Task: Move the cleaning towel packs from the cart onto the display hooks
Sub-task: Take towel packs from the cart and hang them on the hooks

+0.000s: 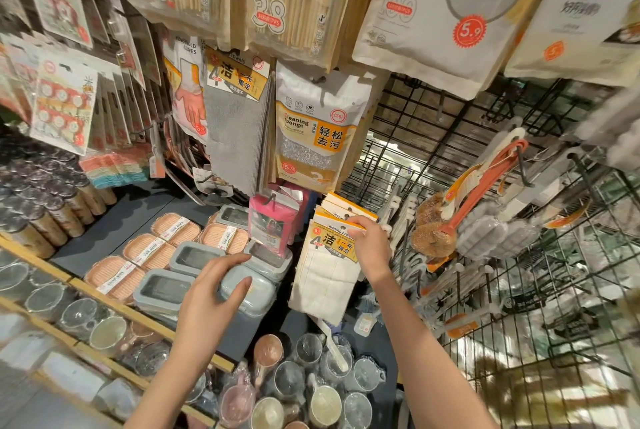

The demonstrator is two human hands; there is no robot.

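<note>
The right hand [367, 242] is gripping the top edge of a stack of white cleaning towel packs [325, 272], fingers curled over the yellow header cards, at the lower middle of the display. The packs are hanging down from that grip, white cloth below the printed labels; whether their holes are sitting on a hook cannot be told, since the hand is covering that spot. The left hand [211, 293] is hovering open — fingers spread and relaxed, holding nothing — above the grey soap boxes [242, 285] on the dark shelf.

Higher up, grey towel packs [235, 123] of the same brand are hanging just beside a cleaning sponge pack [313, 127], and a pink pack [273, 224] is hanging just left of the white ones. Peach soap boxes [138, 252] are lying in rows to the left of the grey ones. To the right, a black wire rack [450, 137] is carrying an orange-handled brush [481, 193] and scouring pads. Clear cups [311, 387] are crowding the bottom edge, between the two forearms.
</note>
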